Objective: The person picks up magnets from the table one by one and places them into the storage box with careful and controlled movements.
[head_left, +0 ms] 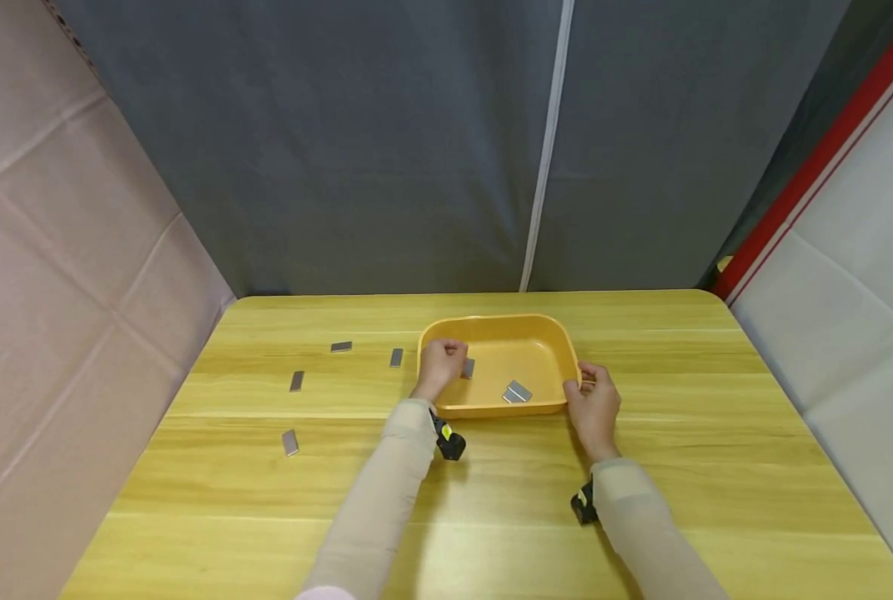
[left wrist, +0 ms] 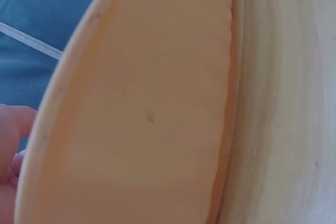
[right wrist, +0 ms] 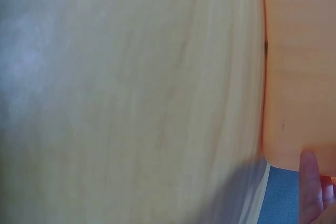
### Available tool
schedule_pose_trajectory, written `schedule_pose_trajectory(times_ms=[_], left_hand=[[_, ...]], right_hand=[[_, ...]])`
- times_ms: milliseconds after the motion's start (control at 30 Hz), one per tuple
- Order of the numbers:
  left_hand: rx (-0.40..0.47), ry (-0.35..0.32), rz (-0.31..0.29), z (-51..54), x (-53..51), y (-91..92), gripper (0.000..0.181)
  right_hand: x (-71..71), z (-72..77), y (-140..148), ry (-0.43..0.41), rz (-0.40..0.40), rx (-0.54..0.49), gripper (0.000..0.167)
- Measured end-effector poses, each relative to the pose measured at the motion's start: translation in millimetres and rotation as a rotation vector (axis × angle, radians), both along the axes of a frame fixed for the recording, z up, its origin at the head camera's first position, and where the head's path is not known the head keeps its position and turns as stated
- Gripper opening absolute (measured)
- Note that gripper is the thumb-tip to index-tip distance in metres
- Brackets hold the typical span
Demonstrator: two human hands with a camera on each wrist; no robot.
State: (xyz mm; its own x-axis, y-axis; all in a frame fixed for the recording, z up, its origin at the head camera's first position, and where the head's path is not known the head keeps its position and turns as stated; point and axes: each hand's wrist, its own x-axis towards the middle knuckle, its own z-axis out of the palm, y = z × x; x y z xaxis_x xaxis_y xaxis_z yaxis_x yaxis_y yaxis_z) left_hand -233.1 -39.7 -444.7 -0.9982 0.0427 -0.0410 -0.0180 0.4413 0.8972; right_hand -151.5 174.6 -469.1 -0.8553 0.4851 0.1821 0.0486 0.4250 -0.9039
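Observation:
A yellow plastic tray [head_left: 521,350] stands on the table. My left hand [head_left: 442,364] is over its left part, fingers bent; the fingertips are too small to tell whether they pinch anything. A small grey rectangular piece [head_left: 469,368] shows just beside those fingers. Two more grey pieces [head_left: 517,392] are inside, close to the front wall. At the right end, my right hand [head_left: 594,404] grips the rim, its thumb on the near side. The left wrist view shows the tray wall [left wrist: 136,103] hiding most of the left hand [left wrist: 9,145]. A right thumb [right wrist: 310,187] touches the wall in the right wrist view.
Left of the tray, several flat grey pieces lie spread on the wooden table [head_left: 491,517], among them one near the tray [head_left: 396,357] and one nearer the front [head_left: 290,442]. A dark grey curtain [head_left: 386,167] hangs behind; pale sheets flank both sides.

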Motion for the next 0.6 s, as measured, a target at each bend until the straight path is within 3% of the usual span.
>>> schedule_pose_trajectory(times_ms=[200,367,600], left_hand=[[0.073,0.039,0.017,0.6,0.1,-1.4,0.022],[0.121,0.123,0.035,0.8,2.7,-2.6,0.023],[0.175,0.241,0.019,18.8,9.4,-3.6,0.023]], right_hand=[[-0.2,-0.1,0,0.002,-0.005,0.006,0.031],[-0.6,-0.5,0,0.0,-0.009,0.011,0.031],[-1.4,-1.6,0,0.005,-0.01,0.017,0.032]])
